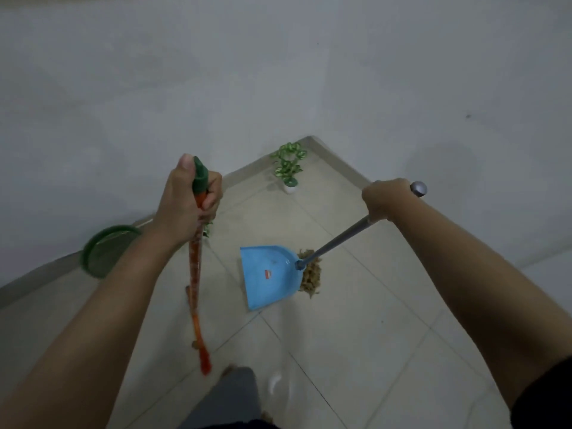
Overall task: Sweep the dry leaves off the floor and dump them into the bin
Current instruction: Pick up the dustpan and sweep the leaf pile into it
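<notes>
Leaf pile (310, 274) right of dustpan (268, 274) (touching); bin (105, 250) far left; potted plant (288, 168) behind.

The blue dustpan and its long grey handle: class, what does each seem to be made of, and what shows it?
Blue dustpan: probably moulded plastic, judging by its even colour, smooth matt face and thin raised rim. Long grey handle, gripped by the right hand: looks like metal tubing, straight and slim with a dull sheen and a rounded end cap; painted plastic cannot be ruled out.
</notes>
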Motion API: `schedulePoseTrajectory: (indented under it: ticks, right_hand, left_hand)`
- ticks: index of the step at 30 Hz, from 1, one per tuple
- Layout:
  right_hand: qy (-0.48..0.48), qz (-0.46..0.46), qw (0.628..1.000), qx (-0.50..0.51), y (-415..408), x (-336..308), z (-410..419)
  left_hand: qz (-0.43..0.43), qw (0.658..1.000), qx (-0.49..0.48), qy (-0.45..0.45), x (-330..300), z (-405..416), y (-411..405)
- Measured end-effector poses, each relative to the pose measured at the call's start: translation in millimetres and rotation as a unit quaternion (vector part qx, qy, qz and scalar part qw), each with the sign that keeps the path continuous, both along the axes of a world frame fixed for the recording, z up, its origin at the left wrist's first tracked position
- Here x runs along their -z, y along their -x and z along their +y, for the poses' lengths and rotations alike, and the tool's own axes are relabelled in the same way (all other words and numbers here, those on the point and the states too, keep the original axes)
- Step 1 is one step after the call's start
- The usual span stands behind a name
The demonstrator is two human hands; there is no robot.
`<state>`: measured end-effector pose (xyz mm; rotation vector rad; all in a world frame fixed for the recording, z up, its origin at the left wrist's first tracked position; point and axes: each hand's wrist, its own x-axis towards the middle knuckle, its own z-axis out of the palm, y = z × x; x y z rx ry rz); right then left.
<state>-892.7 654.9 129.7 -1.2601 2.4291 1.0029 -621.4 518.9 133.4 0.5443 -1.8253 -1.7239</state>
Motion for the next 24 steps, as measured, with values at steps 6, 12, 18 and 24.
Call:
schedulePoseTrajectory:
  ticks: [6,12,18,24]
  right_hand:
    - [-0.007,0.026,0.998,0.065,90.2,13.6,50.7]
    - [-0.039,0.044,0.995,0.076,193.6,39.4,56.0]
    - [-0.077,0.029,0.994,0.070,294.2,42.4,19.8]
    - [-0.122,-0.007,0.989,0.080,368.2,51.7,-26.1]
  left_hand:
    - [0.000,0.998,0.066,-0.021,11.1,20.0,100.1]
    - [-0.008,0.996,0.083,-0.030,34.5,7.2,189.6]
    - [-0.015,0.997,0.060,-0.050,41.0,-15.0,261.4]
    - [-0.044,0.997,0.013,-0.056,48.9,-26.5,301.1]
